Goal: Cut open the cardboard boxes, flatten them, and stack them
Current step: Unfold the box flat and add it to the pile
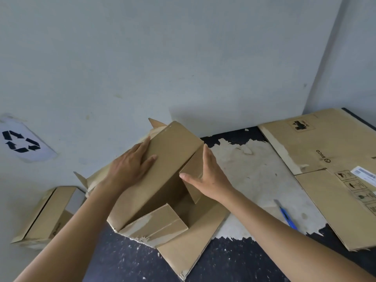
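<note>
Head view: a person works a cut-open cardboard box point(162, 171) at centre frame on a dark, scuffed table point(126, 257)
Left hand point(130, 165): fingers spread flat, pressing the box's long top panel at 10 o'clock
Right hand point(205, 176): open, thumb apart, palm against the end flap point(193, 169) at 2 o'clock
Blue utility knife point(285, 215): lies at 4 o'clock, apart from both hands
Flattened cardboard point(325, 155): spread at 2 o'clock
Second box point(46, 214): at 8 o'clock by the wall
</note>
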